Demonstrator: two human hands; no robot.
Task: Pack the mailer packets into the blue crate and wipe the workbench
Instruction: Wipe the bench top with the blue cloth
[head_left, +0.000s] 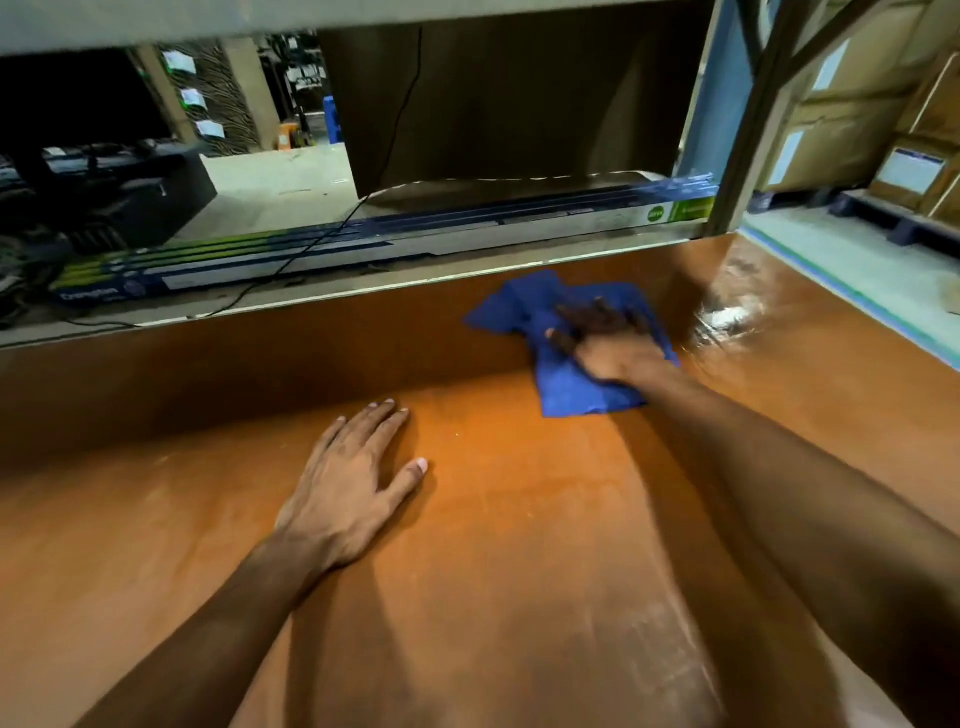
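A warehouse floor stretches away beyond a glossy orange-brown table (493, 571), whose surface fills the lower part of the view and catches a bright glare near its far right corner. Along the ledge behind the table's far edge lie several long flat boxes (363, 249), printed in blue, white and green, stacked side by side. A black cable (322, 239) crosses over them and runs up in front of a large brown cardboard sheet (519, 104) standing behind. To the right, tall cardboard cartons (852, 114) sit on dark pallets (883, 218).

A blue cloth (571, 395) lies rumpled on the table toward the far right, close to the back edge. The right hand (608, 343) is on top of it, arm stretched forward, fingers spread and laid flat on the fabric, pressing it to the table rather than gripping it; the hand is somewhat blurred and partly in shadow.

The left hand (353, 488) rests palm down on the bare table nearer the person, left of the cloth and apart from it. Its fingers are straight and close together, the thumb splayed out to the right, and it holds nothing.
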